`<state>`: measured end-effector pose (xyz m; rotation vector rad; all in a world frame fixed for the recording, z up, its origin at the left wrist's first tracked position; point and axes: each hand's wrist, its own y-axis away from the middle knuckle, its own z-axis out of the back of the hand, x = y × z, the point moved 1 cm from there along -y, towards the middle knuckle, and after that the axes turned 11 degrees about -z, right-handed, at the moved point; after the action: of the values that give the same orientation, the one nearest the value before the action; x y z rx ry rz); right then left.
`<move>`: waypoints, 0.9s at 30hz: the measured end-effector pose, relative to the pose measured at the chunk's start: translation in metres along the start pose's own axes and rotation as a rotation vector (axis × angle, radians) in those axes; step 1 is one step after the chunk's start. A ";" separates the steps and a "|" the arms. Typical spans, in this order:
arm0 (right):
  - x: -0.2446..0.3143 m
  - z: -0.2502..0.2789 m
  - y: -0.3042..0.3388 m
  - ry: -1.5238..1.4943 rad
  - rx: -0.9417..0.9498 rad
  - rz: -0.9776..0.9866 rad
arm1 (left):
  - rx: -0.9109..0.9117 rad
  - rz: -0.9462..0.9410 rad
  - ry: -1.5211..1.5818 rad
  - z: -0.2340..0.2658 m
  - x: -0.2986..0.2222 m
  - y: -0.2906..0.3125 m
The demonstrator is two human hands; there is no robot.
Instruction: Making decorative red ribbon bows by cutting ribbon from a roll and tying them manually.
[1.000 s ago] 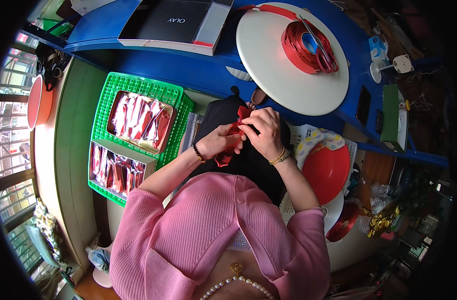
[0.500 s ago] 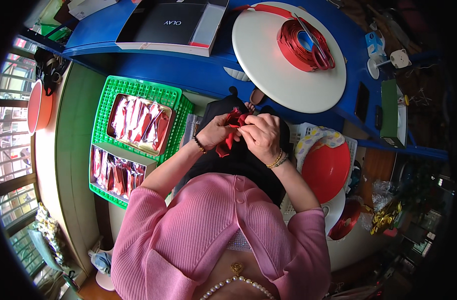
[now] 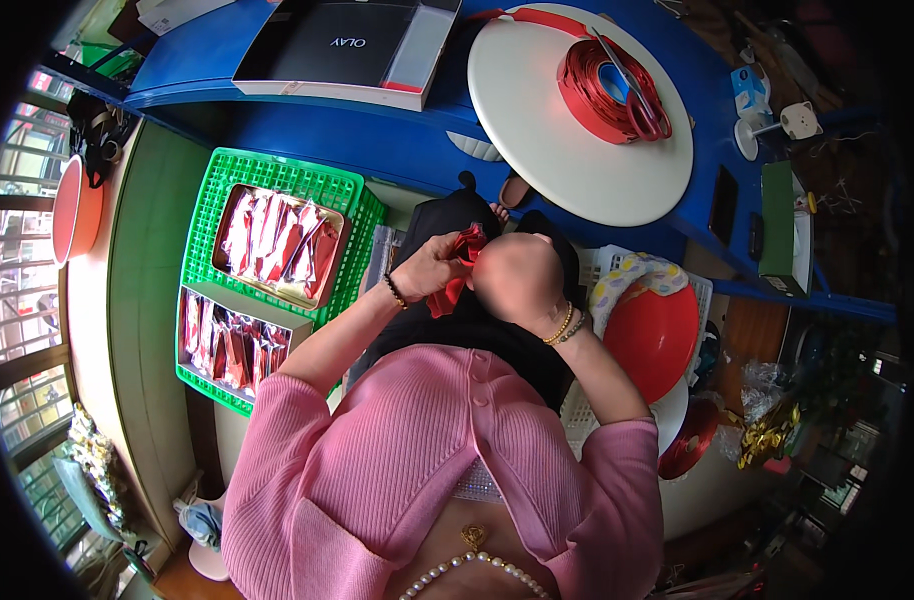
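I am holding a piece of red ribbon [image 3: 455, 272] in front of me, over my black lap, and I am using the round white board [image 3: 577, 120] on the blue table as my landmark: the ribbon is sitting just below that board's lower-left edge. My left hand [image 3: 427, 270] is pinching the ribbon, fingers closed on its folded upper part while a loose tail is hanging down past my wrist. My right hand [image 3: 522, 278] is pressing against the ribbon from the other side, just under the board's lower rim; it is blurred, so I cannot tell whether its fingers are clamping the ribbon or only touching it.

On the board itself, toward its upper right, a coil of red ribbon [image 3: 599, 92] is lying with a pair of red-handled scissors [image 3: 639, 98] resting across it. To the left of the board a flat black box with a white rim [image 3: 349, 45] is lying on the blue table. Below and well to the left of the board a green basket [image 3: 215, 200] is standing, holding two trays of red and silver packets [image 3: 277, 240]. Below and to the right of the board, beside my right elbow, a red bowl [image 3: 655, 340] is sitting.
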<state>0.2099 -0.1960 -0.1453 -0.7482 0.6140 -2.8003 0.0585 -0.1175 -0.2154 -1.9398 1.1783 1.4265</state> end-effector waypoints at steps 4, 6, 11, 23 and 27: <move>-0.002 -0.002 0.001 -0.136 0.085 -0.072 | 0.033 -0.005 -0.004 0.000 0.000 0.002; -0.007 -0.002 -0.001 -0.275 0.088 -0.137 | 0.058 -0.013 0.010 0.000 -0.001 0.003; -0.014 -0.002 -0.006 -0.393 0.144 -0.208 | 0.144 -0.003 0.044 -0.001 -0.006 0.007; -0.024 -0.017 -0.005 -0.287 -0.037 -0.221 | 0.168 0.104 0.234 -0.008 -0.017 0.011; -0.022 -0.021 -0.003 -0.246 -0.076 -0.228 | 0.168 0.115 0.231 -0.007 -0.014 0.010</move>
<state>0.2181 -0.1803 -0.1699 -1.2276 0.6286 -2.8297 0.0522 -0.1232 -0.1987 -1.9845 1.4850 1.1377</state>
